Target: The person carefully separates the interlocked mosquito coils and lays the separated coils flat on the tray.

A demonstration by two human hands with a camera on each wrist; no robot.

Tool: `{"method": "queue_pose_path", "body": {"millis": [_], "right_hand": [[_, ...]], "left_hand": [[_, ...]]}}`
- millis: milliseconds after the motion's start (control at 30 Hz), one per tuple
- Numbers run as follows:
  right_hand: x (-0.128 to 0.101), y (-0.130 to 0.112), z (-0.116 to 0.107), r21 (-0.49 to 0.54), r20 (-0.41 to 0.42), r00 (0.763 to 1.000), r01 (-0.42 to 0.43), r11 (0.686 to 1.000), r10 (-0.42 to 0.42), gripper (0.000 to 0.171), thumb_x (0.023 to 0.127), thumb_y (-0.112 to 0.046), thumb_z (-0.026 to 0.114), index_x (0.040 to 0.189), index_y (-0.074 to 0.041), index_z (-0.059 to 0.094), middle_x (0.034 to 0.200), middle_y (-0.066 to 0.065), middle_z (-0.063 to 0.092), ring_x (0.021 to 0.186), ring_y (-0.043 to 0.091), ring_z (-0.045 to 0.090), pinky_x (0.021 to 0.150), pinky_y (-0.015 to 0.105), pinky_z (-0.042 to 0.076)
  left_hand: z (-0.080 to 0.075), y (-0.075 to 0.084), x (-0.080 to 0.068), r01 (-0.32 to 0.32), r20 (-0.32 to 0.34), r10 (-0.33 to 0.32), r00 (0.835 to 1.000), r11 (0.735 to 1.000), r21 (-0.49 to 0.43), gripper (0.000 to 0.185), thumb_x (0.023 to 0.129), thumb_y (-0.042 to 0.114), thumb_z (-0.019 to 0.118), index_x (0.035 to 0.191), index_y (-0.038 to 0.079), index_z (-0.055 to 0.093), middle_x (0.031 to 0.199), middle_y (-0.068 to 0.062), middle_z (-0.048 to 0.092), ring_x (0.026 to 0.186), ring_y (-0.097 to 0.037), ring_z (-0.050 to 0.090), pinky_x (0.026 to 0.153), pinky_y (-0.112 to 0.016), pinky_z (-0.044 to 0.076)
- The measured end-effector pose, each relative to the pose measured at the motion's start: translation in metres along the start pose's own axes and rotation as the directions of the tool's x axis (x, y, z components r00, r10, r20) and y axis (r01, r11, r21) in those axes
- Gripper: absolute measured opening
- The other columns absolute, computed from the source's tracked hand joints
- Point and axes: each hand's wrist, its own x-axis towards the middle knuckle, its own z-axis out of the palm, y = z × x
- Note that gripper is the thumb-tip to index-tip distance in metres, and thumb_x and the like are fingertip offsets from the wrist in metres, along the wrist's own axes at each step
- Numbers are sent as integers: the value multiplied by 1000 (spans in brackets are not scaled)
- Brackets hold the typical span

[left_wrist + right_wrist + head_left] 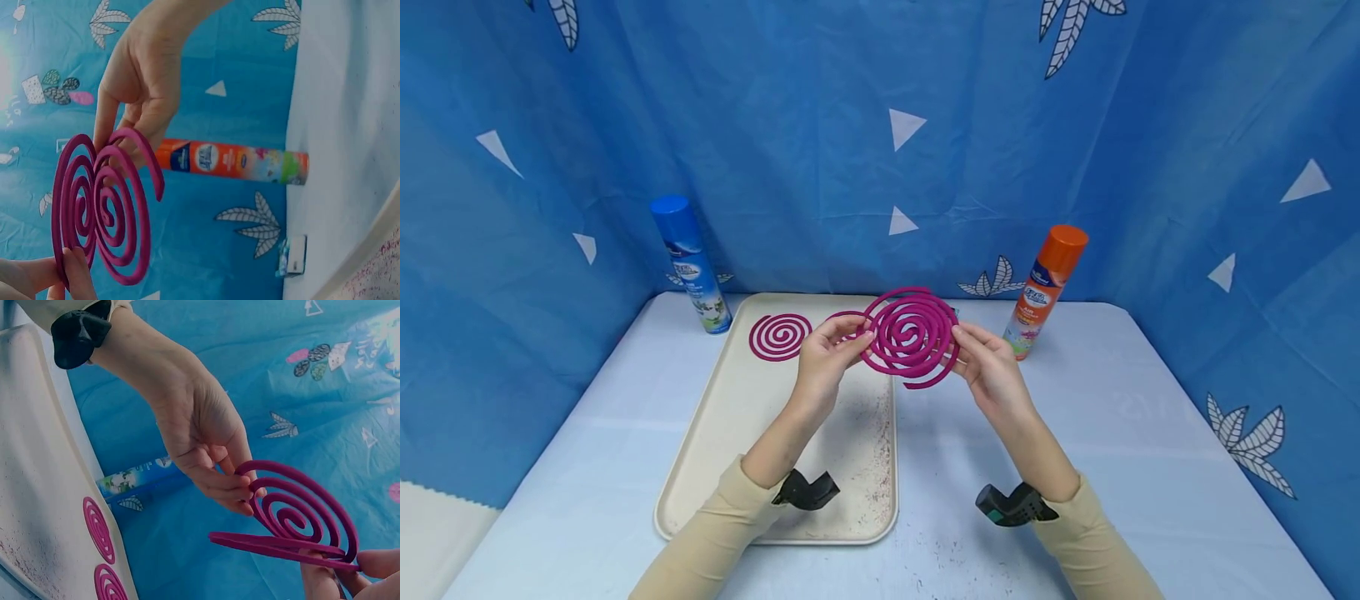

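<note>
Two magenta mosquito coils [913,333] are held up between the hands, overlapping in the head view. From the side, in the left wrist view, they stand as two spirals angled apart, meeting along the middle. My left hand [822,362] pinches the left edge between thumb and fingers. On the opposite edge, my right hand [996,367] pinches with thumb and fingertips. In the right wrist view, one coil [351,528] faces the camera while the other [269,545] shows nearly edge-on. Whether they are still joined, I cannot tell.
Below the hands lies a cream tray [760,467] with dark crumbs. A coil [752,337] rests at its far left; another [847,315] is partly hidden behind the left hand. A blue spray can [692,267] and an orange one [1047,287] stand behind. A small box [296,255] sits at the back.
</note>
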Motion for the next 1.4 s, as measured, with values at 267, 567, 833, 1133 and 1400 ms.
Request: {"method": "queue_pose_path", "body": {"millis": [267,567,833,1133,1400], "right_hand": [[3,0,-2,86,13,997,-78,993,78,34,101,-13,44,133,-2,44,98,-4,68,88,6,66,80,20,57],[7,0,-6,185,84,981,-185,965,173,49,103,-11,35,150,-5,22,101,-2,68,90,6,67,80,20,57],[9,-5,-7,188,44,985,-172,967,167,36,102,-13,40,137,-12,42,95,-1,68,86,9,66,78,23,58],[10,-9,-12,203,32,990,-140,969,136,24,102,-14,41,123,-12,50,94,1,66,85,10,66,79,23,58],[14,-9,-16,213,-4,995,-99,972,103,35,101,-12,40,136,-11,42,97,0,66,87,10,66,80,23,58]], "left_hand": [[-1,1,0,-69,38,67,997,997,46,30,85,2,68,114,-1,62,100,-12,64,69,-5,69,70,-26,60],[-5,3,3,-169,86,161,983,982,87,32,84,-2,67,115,-4,61,102,-21,62,71,-3,67,68,-20,58],[-11,8,5,-144,23,143,989,985,96,31,84,1,69,113,-2,62,104,-21,63,73,-4,69,70,-22,59],[-21,12,12,-109,-26,111,993,990,89,32,84,1,69,115,-2,62,109,-22,61,72,-3,67,73,-19,57],[-42,19,25,-42,-50,47,998,995,88,36,85,6,69,120,1,59,104,-7,63,72,-2,67,72,-18,57]]}}
